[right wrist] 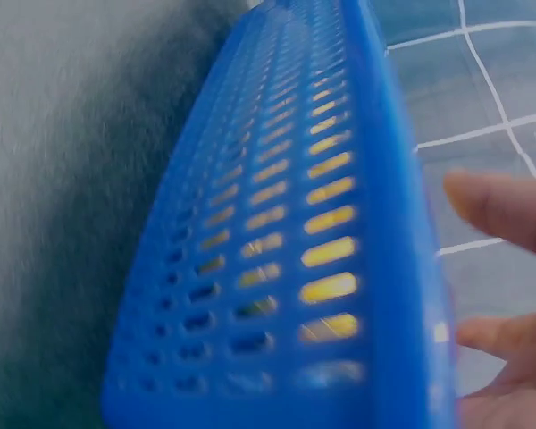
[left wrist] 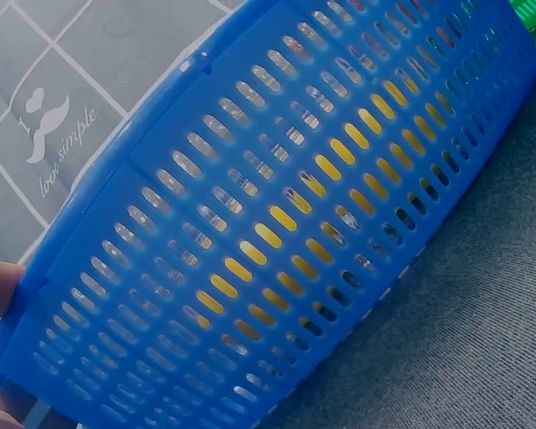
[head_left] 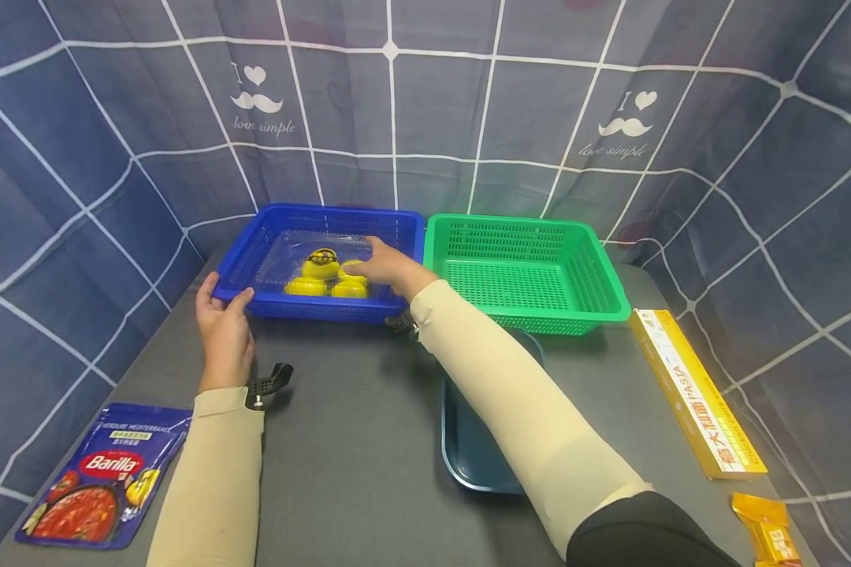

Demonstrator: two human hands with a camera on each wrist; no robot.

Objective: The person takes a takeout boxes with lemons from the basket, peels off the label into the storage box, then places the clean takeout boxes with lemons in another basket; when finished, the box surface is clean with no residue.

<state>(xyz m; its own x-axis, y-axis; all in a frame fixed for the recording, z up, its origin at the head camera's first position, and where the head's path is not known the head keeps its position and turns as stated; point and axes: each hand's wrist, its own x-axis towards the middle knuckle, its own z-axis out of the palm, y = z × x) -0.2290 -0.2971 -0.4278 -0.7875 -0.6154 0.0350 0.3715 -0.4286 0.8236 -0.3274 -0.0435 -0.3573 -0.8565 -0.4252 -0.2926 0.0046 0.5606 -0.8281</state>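
Observation:
A blue plastic basket [head_left: 305,309] with slotted walls stands at the back of the table. Inside it lies a clear plastic container [head_left: 276,256], with several rounded yellow pieces [head_left: 319,268] showing, one bearing a black printed label. My left hand [head_left: 225,335] grips the basket's front left corner, thumb and fingers about the rim. Over the basket's right part reaches my right hand [head_left: 393,266], its thumb and a finger spread at the container's right end beside the yellow pieces. In the right wrist view, nothing shows between those fingers; the other fingertips are hidden.
A green basket [head_left: 596,307] stands right beside the blue one. Under my right forearm is a dark tray [head_left: 468,465]. A Barilla sauce pouch [head_left: 106,476] lies at the left, a yellow pasta box [head_left: 698,394] and an orange packet [head_left: 766,524] at the right. A checked curtain [head_left: 440,102] hangs behind.

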